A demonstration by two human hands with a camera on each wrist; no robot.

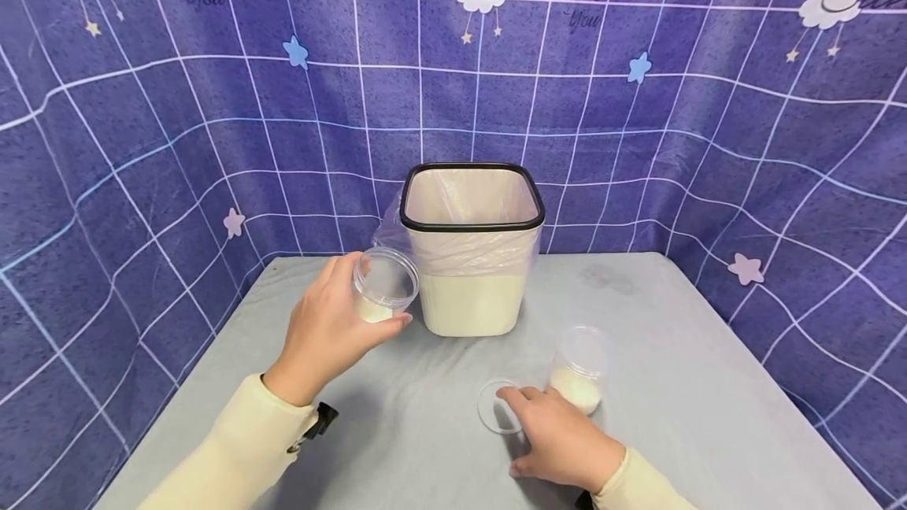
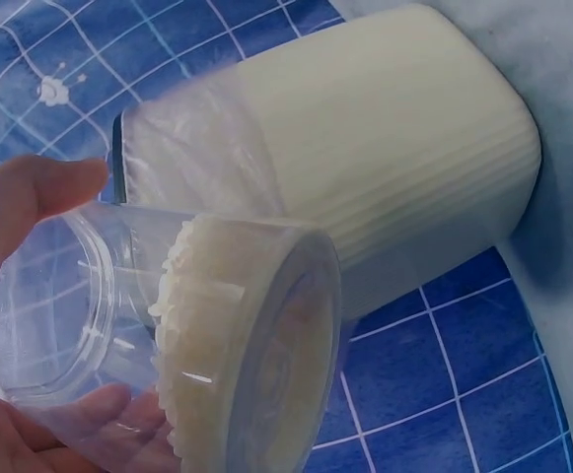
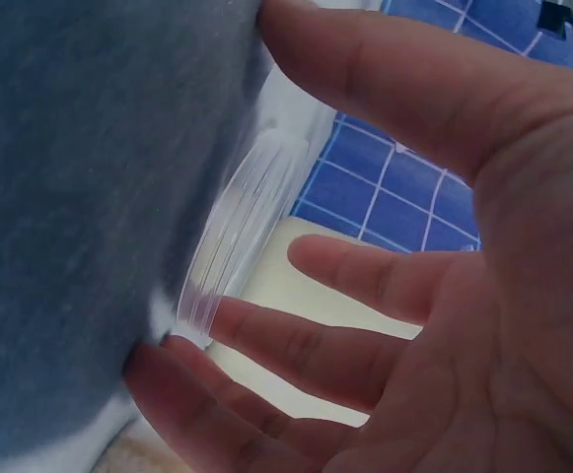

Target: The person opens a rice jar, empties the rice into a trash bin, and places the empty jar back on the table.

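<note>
Backdrop point(image 1: 354, 101) reads "Sunshine You"; left fingers point(image 1: 329, 278) grip clear jar point(image 2: 247, 335).

Left fingers point(image 1: 336, 274) seemingly curled — right point(image 3: 311, 345) parted

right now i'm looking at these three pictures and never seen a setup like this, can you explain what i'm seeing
There's no robot here, just a person's two bare hands. The big picture comes from a camera worn on the head, looking forward and down. The other two come from cameras on the wrists, each looking at that hand's work.

The left hand grips a clear jar partly filled with pale grains. The right hand has its fingers by a clear round lid; whether they touch it, I can't tell.

On the grey surface are that lid, a second clear jar with white contents, and a cream bin lined with a see-through bag. Behind hangs a purple-blue patterned cloth.
</note>
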